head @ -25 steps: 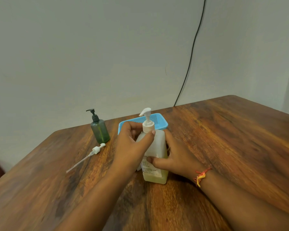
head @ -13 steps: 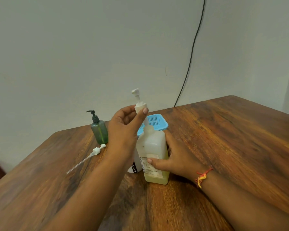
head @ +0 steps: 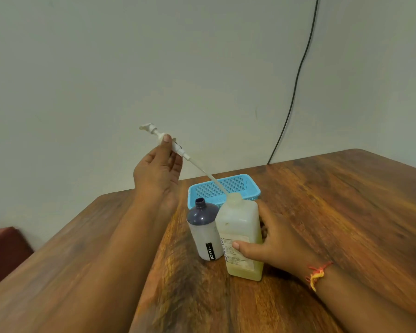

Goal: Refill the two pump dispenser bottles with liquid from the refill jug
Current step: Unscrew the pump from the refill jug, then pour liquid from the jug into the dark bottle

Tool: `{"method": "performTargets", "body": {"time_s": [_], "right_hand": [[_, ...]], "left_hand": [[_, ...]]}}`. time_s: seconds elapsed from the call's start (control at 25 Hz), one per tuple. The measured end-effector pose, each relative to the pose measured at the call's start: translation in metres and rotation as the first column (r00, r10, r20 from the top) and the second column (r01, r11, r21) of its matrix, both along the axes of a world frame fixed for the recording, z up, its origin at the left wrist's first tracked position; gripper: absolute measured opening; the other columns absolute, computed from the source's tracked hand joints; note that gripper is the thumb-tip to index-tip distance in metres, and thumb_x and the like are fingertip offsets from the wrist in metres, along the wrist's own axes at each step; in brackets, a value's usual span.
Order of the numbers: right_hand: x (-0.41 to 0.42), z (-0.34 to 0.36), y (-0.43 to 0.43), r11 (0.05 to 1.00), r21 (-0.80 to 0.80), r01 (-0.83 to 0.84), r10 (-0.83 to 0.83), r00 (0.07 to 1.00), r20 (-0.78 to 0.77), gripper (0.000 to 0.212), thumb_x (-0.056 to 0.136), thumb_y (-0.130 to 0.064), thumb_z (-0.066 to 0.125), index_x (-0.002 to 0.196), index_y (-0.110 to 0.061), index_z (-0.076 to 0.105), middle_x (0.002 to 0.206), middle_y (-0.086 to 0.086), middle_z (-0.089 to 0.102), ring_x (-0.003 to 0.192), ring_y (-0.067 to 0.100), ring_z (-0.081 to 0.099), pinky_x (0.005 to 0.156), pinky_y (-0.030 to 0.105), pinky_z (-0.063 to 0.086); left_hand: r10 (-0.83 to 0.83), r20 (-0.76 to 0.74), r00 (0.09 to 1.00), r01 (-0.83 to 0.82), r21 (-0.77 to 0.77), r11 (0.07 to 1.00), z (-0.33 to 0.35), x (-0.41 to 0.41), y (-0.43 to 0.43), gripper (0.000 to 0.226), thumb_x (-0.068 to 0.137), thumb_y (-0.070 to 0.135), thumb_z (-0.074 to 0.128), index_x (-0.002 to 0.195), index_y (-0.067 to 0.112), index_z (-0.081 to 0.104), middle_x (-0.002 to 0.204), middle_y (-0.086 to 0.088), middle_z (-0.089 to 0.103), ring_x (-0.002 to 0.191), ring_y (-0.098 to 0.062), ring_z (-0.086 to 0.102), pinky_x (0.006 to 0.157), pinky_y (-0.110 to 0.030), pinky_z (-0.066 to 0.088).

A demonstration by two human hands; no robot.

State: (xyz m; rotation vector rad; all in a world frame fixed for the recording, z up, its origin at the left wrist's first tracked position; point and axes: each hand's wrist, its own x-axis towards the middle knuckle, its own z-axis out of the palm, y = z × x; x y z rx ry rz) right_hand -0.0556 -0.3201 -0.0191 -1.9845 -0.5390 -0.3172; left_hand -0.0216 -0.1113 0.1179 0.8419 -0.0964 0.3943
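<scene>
A square translucent bottle [head: 241, 227] with yellowish liquid at its bottom stands on the wooden table [head: 334, 212]. My right hand [head: 271, 239] grips its right side. My left hand [head: 157, 169] pinches a white pump head [head: 162, 138] raised and tilted to the upper left; its long dip tube [head: 209, 175] slants down, its tip still at the bottle's open neck. Touching the square bottle on the left stands a round capless bottle [head: 203, 233] with a dark top and a "JOYO" label. The green dispenser bottle and the loose pump are hidden behind my left arm.
A blue mesh basket [head: 240, 185] sits just behind the two bottles. A black cable [head: 296, 80] runs down the wall to the table's far edge. A dark red seat [head: 3, 251] shows at the left beyond the table edge.
My left hand has lifted the pump head out of the square bottle, up and to the left, drawing the dip tube nearly free. My right hand keeps holding the bottle.
</scene>
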Motion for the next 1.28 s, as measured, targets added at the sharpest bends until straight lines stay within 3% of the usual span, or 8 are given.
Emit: {"method": "performTargets", "body": {"time_s": [0.16,0.28,0.44,0.64,0.76,0.88,1.12,1.28], "right_hand": [[0.001,-0.001,0.0,1.0,0.009,0.0,0.0,1.0,0.013,0.077,0.07,-0.048,0.086,0.13,-0.055,0.039,0.123,-0.029,0.06,0.107,-0.015,0.058,0.074,0.011,0.054],[0.001,-0.002,0.001,1.0,0.013,0.013,-0.013,1.0,0.017,0.073,0.071,-0.046,0.087,0.124,-0.059,0.039,0.119,-0.033,0.058,0.107,-0.017,0.056,0.074,0.009,0.052],[0.001,-0.004,0.003,0.998,0.049,0.026,-0.027,0.999,0.02,0.07,0.071,-0.045,0.087,0.121,-0.061,0.041,0.115,-0.041,0.055,0.108,-0.018,0.055,0.073,0.008,0.051],[0.007,-0.008,0.0,0.996,0.022,0.085,-0.087,0.994,0.061,0.082,0.064,-0.068,0.078,0.134,-0.051,0.041,0.127,-0.03,0.056,0.111,-0.005,0.059,0.076,0.022,0.057],[0.009,-0.009,0.0,0.995,0.022,0.099,-0.1,0.992,0.07,0.082,0.063,-0.07,0.077,0.134,-0.054,0.039,0.13,-0.028,0.054,0.113,-0.005,0.058,0.077,0.023,0.057],[0.011,-0.011,0.0,0.993,0.023,0.117,-0.118,0.989,0.087,0.083,0.064,-0.071,0.077,0.136,-0.054,0.039,0.13,-0.027,0.056,0.115,-0.004,0.058,0.079,0.026,0.058],[0.01,-0.009,0.005,0.988,0.029,0.149,-0.151,0.984,0.099,0.082,0.065,-0.068,0.075,0.137,-0.06,0.036,0.129,-0.033,0.053,0.114,-0.01,0.055,0.075,0.019,0.056],[0.011,-0.007,0.009,0.976,0.015,0.216,-0.217,0.971,0.103,0.081,0.068,-0.059,0.08,0.137,-0.058,0.037,0.12,-0.04,0.051,0.105,-0.01,0.058,0.071,0.02,0.056]], "left_hand": [[0.08,-0.041,0.996,-0.082,-0.054,0.995,0.001,0.009,0.033,0.015,0.089,0.019,0.076,0.094,0.005,0.072,0.082,-0.005,0.076,0.083,-0.015,0.074,0.073,-0.022,0.059],[0.222,-0.153,0.963,-0.183,0.237,0.954,-0.018,0.015,0.058,0.019,0.092,0.024,0.074,0.095,0.006,0.073,0.087,-0.008,0.075,0.08,-0.018,0.073,0.07,-0.027,0.061],[0.405,-0.216,0.888,-0.087,0.788,0.61,-0.073,0.021,0.074,0.026,0.091,0.032,0.073,0.108,0.013,0.075,0.101,-0.006,0.074,0.092,-0.021,0.069,0.072,-0.029,0.056],[0.458,-0.112,0.882,0.035,0.984,0.175,-0.122,0.025,0.069,0.025,0.088,0.025,0.077,0.11,0.013,0.075,0.093,0.003,0.072,0.079,-0.009,0.065,0.064,-0.023,0.051],[0.449,-0.082,0.89,0.08,0.997,0.022,-0.135,0.028,0.068,0.03,0.087,0.023,0.078,0.115,0.014,0.072,0.104,-0.001,0.072,0.086,-0.009,0.063,0.075,-0.025,0.055],[0.444,-0.05,0.895,0.075,0.996,-0.039,-0.141,0.031,0.069,0.032,0.085,0.02,0.079,0.115,0.014,0.07,0.113,-0.005,0.071,0.097,-0.015,0.065,0.09,-0.034,0.058],[0.43,-0.041,0.902,0.081,0.994,-0.077,-0.142,0.036,0.076,0.041,0.085,0.027,0.079,0.121,0.015,0.065,0.118,-0.003,0.065,0.103,-0.018,0.061,0.089,-0.033,0.056],[0.399,0.259,0.88,-0.31,0.948,0.069,-0.124,0.023,0.073,0.012,0.102,0.025,0.057,0.101,0.019,0.067,0.094,0.001,0.066,0.083,-0.01,0.058,0.066,-0.012,0.041]]}}
